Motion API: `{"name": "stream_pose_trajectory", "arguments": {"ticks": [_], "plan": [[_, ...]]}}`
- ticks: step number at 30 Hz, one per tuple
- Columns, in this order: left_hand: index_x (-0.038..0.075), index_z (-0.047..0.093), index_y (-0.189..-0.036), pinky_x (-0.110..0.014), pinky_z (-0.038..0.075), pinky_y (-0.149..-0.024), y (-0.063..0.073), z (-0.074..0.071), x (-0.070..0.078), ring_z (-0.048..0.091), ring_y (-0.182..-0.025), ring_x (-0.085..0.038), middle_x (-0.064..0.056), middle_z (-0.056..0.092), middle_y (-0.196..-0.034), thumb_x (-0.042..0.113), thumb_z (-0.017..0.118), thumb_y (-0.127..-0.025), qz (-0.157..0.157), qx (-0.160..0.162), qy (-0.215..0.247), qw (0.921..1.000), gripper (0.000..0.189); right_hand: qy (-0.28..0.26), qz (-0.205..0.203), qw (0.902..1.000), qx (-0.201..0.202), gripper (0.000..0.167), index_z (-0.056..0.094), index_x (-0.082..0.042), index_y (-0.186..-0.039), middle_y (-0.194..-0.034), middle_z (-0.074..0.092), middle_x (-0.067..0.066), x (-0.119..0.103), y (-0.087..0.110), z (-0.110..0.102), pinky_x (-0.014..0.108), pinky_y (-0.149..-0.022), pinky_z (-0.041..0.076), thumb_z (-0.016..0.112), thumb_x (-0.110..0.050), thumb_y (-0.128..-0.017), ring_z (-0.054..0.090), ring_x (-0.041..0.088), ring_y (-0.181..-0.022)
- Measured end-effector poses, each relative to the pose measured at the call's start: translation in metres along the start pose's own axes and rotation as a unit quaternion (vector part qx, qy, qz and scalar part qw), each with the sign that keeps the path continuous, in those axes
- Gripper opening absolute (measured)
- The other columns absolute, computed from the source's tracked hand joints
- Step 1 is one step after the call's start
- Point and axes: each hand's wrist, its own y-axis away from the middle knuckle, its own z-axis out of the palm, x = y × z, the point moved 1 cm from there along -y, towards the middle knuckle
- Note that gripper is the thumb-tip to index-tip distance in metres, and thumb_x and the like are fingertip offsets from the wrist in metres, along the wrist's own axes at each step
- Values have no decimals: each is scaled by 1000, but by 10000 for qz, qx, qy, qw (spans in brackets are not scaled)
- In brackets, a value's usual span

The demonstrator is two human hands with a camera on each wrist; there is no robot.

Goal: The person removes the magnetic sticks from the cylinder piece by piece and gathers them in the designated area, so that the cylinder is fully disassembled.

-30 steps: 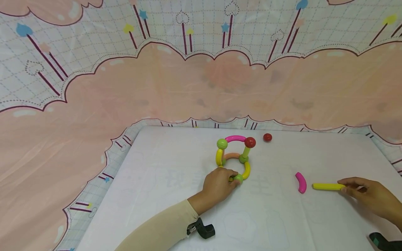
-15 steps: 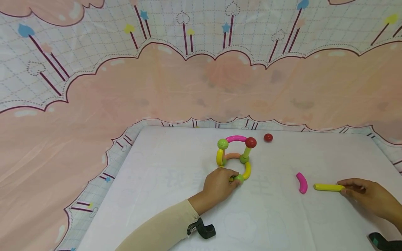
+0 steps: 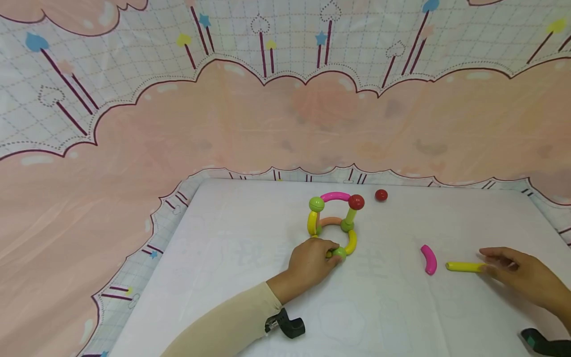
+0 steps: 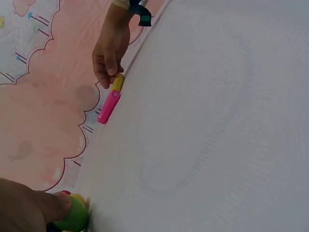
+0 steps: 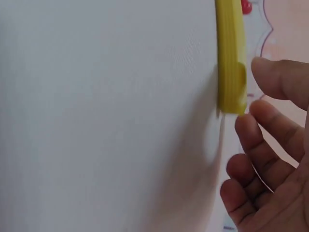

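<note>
My left hand (image 3: 310, 265) pinches a green ball (image 3: 340, 253) at the near corner of a built frame of coloured balls and sticks. The frame has yellow curved sticks (image 3: 352, 242), an orange curved stick (image 3: 331, 220), a pink curved stick (image 3: 336, 196) on top and a red ball (image 3: 356, 202). In the left wrist view, the thumb lies against the green ball (image 4: 75, 217). At the right, my right hand (image 3: 528, 277) is beside the end of a yellow stick (image 3: 463, 267) lying on the table. The right wrist view shows its fingers spread, apart from that yellow stick (image 5: 231, 63).
A loose pink curved stick (image 3: 429, 260) lies left of the yellow one. Another red ball (image 3: 381, 195) rests near the far edge of the white table (image 3: 250, 228). Patterned cloth (image 3: 267, 124) hangs behind.
The right hand's fingers have parted and let go of the yellow stick, which stays on the table. The left hand keeps its hold on the green ball.
</note>
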Motion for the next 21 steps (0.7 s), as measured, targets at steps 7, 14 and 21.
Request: {"name": "stream_pose_trajectory", "arguments": {"ticks": [7, 14, 21], "plan": [[15, 75, -123, -21, 50, -74, -1, -2, -3, 60, -91, -3, 7, 74, -110, 30, 82, -90, 238, -272, -55, 9993, 37, -128, -423, 9990, 28, 51, 62, 7, -129, -120, 65, 29, -34, -4, -1, 47, -77, 46, 72, -32, -98, 53, 42, -102], [16, 68, -134, -25, 51, -94, 5, -6, -5, 62, -115, -9, 7, 69, -127, 28, 81, -91, 533, -520, -138, 9971, 47, -361, -815, 9958, 228, 42, 66, -1, -128, -121, 67, 23, -71, -7, 6, 49, -76, 46, 74, -27, -97, 53, 42, -106], [14, 69, -131, -27, 43, -107, 13, -15, -11, 56, -129, -13, 4, 64, -137, 25, 78, -94, 1049, -573, -275, 9924, 40, -618, -1184, 9904, 367, 33, 69, -3, -124, -122, 68, 21, -105, -8, 18, 54, -83, 48, 75, -18, -95, 54, 42, -114]]}}
